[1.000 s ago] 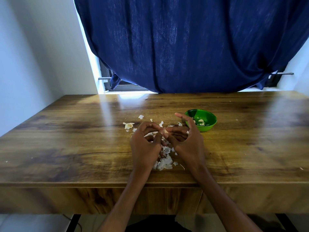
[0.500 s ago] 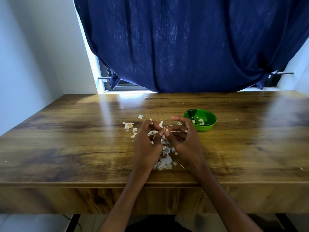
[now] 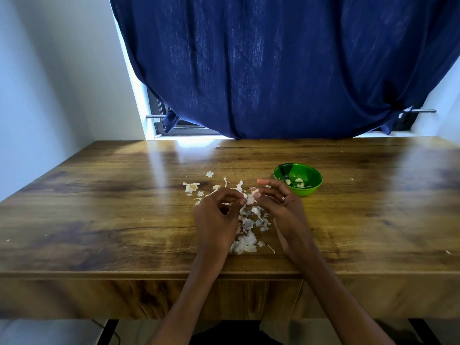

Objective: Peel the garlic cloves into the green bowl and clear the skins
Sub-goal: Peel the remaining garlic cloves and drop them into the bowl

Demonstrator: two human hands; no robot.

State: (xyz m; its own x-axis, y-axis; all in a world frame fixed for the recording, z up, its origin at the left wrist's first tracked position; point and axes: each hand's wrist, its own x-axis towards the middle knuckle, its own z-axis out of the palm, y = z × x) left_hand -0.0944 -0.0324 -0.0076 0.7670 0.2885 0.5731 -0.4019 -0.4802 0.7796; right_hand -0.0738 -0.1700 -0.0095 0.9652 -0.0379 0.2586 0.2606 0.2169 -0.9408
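While the green bowl (image 3: 298, 179) holds a few peeled cloves (image 3: 295, 181) toward the table's (image 3: 99, 220) far edge, both hands pinch one garlic clove (image 3: 251, 197) between them: left hand (image 3: 216, 217), right hand (image 3: 281, 207). Skins (image 3: 245, 241) litter the near edge.

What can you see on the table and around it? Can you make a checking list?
Surface: wooden table, glossy, window glare at the back.
Job's things: green bowl holding a few peeled cloves; garlic clove between both hands.
Clutter: garlic skins scattered between and beyond the hands; small flecks elsewhere.
Grippers: left hand and right hand, fingertips pinching the clove; ring on the right.
Cables: thin cord below the table.
Surroundings: blue curtain, white wall.
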